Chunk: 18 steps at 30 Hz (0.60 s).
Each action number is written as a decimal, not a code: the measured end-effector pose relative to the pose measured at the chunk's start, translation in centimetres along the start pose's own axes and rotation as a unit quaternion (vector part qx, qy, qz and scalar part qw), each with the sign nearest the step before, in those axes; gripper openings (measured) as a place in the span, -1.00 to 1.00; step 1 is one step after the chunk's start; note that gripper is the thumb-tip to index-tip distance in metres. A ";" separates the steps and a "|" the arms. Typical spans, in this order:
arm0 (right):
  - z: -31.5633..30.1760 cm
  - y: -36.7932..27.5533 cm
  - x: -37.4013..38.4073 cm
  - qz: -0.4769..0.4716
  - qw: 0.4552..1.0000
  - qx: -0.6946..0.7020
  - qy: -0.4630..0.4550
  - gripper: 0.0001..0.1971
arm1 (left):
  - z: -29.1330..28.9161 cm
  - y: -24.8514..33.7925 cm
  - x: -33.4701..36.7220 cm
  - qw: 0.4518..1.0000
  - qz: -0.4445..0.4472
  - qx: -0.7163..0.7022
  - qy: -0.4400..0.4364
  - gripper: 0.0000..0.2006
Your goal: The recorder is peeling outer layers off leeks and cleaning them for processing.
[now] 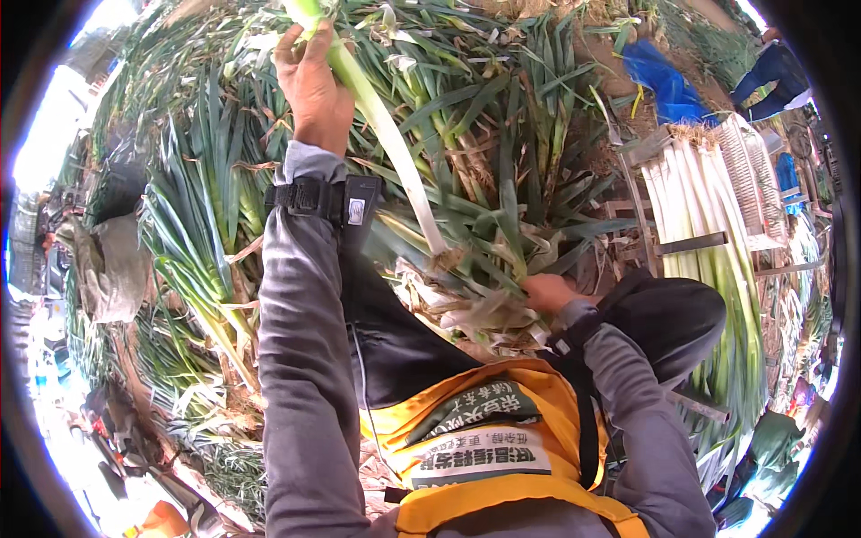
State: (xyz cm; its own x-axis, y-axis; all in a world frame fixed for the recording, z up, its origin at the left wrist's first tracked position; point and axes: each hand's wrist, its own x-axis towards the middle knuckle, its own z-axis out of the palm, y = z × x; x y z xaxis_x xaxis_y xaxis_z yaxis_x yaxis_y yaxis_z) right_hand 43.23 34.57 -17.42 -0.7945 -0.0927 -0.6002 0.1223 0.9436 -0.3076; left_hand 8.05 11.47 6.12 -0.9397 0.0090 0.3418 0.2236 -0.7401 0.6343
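My left hand (316, 94) is raised at the top, its fingers closed round the green part of a long green onion (390, 134). The stalk slants down to the right, with its pale white shaft and small root end over the heap. My right hand (549, 293) is low beside my bent knee, closed at a bunch of loose green onion leaves (513, 247). Its fingertips are partly hidden by the leaves. Below and left of it lie dry, papery peelings (466, 309).
Unpeeled green onions (193, 215) lie heaped in front and to the left. At the right, a metal rack (691, 244) holds a bundle of clean white-shafted green onions (695, 184). Blue plastic (662, 81) lies beyond it. A person's dark-clothed leg (773, 81) shows at the far right.
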 end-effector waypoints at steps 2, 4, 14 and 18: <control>-2.9 -2.5 -0.2 -0.030 0.998 0.008 0.047 -0.59 | -1.1 1.5 -0.2 1.000 0.011 0.028 0.009 -0.62; -6.5 -4.6 0.5 -0.144 0.925 0.161 0.311 -0.63 | 0.3 1.3 0.0 0.999 0.020 0.043 0.003 -0.61; -20.7 -15.8 5.1 -0.235 0.759 0.085 0.601 -0.62 | 2.3 -1.2 -2.2 0.991 -0.130 -0.001 -0.045 -0.60; -20.8 -14.7 4.8 -0.206 0.795 0.218 0.528 -0.67 | 0.5 -0.8 -1.4 0.967 -0.229 -0.005 -0.109 -0.70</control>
State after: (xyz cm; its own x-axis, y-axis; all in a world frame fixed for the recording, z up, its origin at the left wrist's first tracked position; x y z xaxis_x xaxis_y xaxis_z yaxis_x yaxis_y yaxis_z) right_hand 25.26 26.89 -0.42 -0.8485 0.1692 0.5013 -0.2667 0.6815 -0.6815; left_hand 9.35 12.36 5.48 -0.8628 0.4776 0.1657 -0.2063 -0.6319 0.7471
